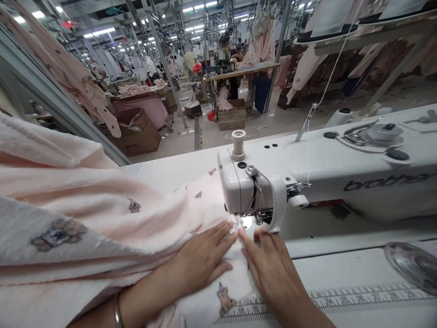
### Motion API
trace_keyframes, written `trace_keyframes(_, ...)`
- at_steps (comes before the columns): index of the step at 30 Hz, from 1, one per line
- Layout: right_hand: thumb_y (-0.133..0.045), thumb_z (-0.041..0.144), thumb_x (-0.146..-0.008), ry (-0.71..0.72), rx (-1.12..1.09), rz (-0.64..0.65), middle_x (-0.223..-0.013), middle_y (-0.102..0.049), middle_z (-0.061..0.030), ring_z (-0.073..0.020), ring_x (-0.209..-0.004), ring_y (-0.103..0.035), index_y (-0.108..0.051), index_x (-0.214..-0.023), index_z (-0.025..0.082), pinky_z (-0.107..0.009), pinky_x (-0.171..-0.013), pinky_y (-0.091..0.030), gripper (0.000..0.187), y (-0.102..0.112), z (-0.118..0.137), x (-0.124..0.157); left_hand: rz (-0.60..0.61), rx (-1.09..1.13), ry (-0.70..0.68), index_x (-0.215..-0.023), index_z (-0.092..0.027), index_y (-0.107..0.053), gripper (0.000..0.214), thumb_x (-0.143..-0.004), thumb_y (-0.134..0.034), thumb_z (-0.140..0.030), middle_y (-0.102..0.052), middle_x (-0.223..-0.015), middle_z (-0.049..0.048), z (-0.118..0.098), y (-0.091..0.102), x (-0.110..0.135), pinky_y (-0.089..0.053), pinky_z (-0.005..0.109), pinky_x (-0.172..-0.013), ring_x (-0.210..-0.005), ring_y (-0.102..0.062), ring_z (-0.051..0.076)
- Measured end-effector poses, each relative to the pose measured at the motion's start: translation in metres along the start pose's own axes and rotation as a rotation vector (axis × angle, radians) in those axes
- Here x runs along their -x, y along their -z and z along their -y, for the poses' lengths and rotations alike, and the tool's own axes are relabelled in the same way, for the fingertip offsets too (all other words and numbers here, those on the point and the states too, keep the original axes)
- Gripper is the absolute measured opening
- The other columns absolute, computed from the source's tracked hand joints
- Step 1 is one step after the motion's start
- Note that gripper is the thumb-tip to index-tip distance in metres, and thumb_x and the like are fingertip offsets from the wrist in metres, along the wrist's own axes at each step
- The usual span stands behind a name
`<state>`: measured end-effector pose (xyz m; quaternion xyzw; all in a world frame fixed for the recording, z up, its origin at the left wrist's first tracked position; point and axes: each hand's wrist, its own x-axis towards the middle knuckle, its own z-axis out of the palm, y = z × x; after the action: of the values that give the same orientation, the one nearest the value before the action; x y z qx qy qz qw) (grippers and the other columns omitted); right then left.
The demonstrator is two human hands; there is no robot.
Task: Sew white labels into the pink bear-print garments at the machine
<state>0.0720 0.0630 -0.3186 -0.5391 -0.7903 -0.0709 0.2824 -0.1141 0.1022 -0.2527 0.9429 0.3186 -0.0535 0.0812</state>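
A pale pink fabric (102, 205) printed with small bears is heaped over my lap and the table, running under the head of a white sewing machine (341, 173). My left hand (201, 259) lies flat on the cloth, fingers stretched toward the needle area (247, 222). My right hand (269, 269) rests beside it, fingers extended and pressing the fabric edge just in front of the presser foot. Neither hand grips anything.
A ruler scale (341, 296) is printed along the table's front edge. A shiny metal dish (413, 264) sits at the right. Beyond the machine are cardboard boxes (136, 132), other workstations, hanging garments and a distant person (235, 52).
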Motion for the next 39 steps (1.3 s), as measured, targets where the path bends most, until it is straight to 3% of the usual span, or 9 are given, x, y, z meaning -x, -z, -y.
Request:
trace_keyframes(13,-0.035,0.020,-0.093,-0.030,-0.007,0.039,-0.101,-0.047,-0.0145,-0.0281,-0.092,-0.047,-0.057,-0.120,0.016,-0.044,-0.073,-0.051,0.035,-0.002,-0.003,0.000,-0.042,-0.004,0.019,-0.138,-0.014,-0.034,0.053,-0.092,-0.044,-0.038,-0.032,-0.146,0.0150,0.004,0.000,0.000,-0.040,0.044,-0.105,-0.134,-0.032,0.027)
trace_keyframes(22,-0.038,0.010,-0.088,-0.032,-0.001,0.057,-0.101,-0.044,-0.0151,-0.0296,-0.094,-0.046,-0.056,-0.120,0.014,-0.046,-0.072,-0.054,0.037,-0.002,-0.004,0.000,-0.067,0.044,0.015,-0.136,-0.017,-0.036,0.050,-0.092,-0.044,-0.039,-0.033,-0.145,0.0148,0.008,-0.001,-0.002,-0.040,0.046,-0.104,-0.134,-0.033,0.028)
trace_keyframes(28,-0.037,0.012,-0.089,-0.042,0.021,0.058,-0.106,-0.042,-0.0163,-0.0312,-0.097,-0.045,-0.058,-0.113,0.013,-0.049,-0.074,-0.054,0.032,-0.006,-0.004,0.000,-0.093,0.020,0.035,-0.133,-0.015,-0.038,0.049,-0.092,-0.043,-0.040,-0.042,-0.139,0.0141,0.015,0.000,-0.008,-0.041,0.045,-0.103,-0.128,-0.040,0.028)
trace_keyframes(39,-0.039,0.017,-0.092,-0.050,-0.173,0.083,-0.102,-0.041,-0.0123,-0.0279,-0.103,-0.042,-0.041,-0.133,0.018,-0.046,-0.083,-0.050,0.041,-0.002,-0.003,0.007,-0.140,0.020,0.054,-0.137,-0.018,-0.033,0.049,-0.093,-0.040,-0.039,-0.039,-0.142,0.0111,0.015,-0.007,-0.008,-0.038,0.044,-0.105,-0.132,-0.035,0.026)
